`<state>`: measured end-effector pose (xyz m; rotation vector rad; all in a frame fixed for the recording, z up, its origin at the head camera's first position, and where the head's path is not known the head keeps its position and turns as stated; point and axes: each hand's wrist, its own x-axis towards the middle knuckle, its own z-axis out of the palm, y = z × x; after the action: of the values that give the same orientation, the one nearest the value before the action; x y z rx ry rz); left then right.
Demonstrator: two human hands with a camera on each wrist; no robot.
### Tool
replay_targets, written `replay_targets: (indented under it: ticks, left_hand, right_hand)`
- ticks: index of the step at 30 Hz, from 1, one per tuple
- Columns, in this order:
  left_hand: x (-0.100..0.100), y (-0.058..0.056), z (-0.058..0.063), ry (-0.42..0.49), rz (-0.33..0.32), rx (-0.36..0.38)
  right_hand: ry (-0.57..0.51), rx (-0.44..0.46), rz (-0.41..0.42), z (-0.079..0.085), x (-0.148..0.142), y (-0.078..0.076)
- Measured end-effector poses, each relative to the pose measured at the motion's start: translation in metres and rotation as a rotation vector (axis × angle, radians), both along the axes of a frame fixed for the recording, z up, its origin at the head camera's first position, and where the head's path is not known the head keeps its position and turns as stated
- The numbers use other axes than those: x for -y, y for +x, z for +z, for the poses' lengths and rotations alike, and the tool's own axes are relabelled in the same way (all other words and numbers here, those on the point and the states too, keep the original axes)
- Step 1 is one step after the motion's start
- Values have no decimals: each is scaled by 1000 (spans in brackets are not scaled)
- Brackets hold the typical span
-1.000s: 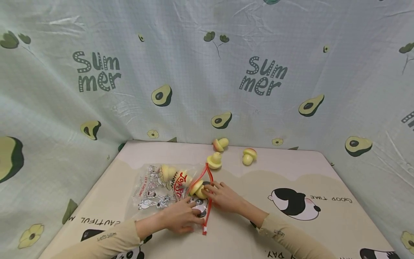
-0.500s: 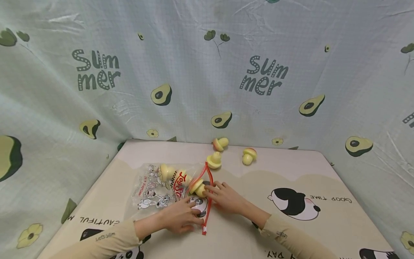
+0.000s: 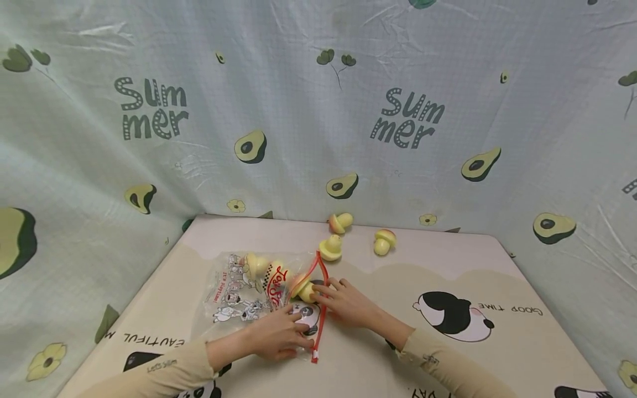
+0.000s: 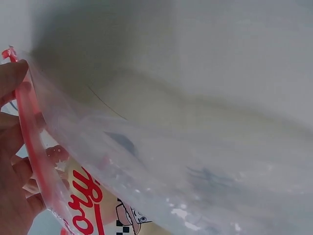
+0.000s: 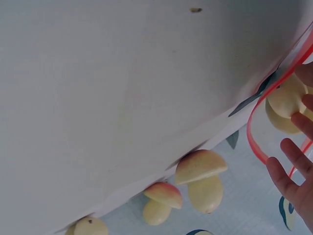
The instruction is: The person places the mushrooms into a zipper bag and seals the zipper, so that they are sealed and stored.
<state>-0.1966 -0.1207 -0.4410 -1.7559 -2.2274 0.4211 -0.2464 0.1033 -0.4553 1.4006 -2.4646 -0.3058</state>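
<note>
A clear zip bag printed with cartoon dogs and red lettering lies on the table, its red zip edge parted toward the right. My left hand holds the lower part of the bag's mouth; in the left wrist view its thumb lies on the red strip. At the opening, my right hand has its fingertips on the stem of a yellow mushroom, apparently pinching it, with the cap inside the bag. Further in, another yellow mushroom shows through the plastic.
Three loose yellow mushrooms lie beyond the bag: one by the zip, a red-tinged one near the back edge, and one further right. A patterned cloth hangs behind the table.
Both hands stay in nearly the same place. The mushroom at the bag's mouth has shifted only slightly under the right fingertips.
</note>
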Motion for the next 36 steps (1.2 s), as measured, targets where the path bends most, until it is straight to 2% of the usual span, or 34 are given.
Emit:
replay_targets:
  ticks: [10, 18, 29, 36]
  left_hand:
    - [4, -5, 0, -2, 1, -15]
    - [4, -7, 0, 7, -18, -29]
    - [4, -8, -1, -11, -9, -45]
    - [7, -10, 1, 49, 6, -46]
  right_hand:
    - [-17, -37, 23, 1, 2, -3]
    - [5, -7, 5, 1, 6, -8]
    - [10, -53, 40, -2, 15, -13]
    - [-1, -110, 72, -3, 17, -13]
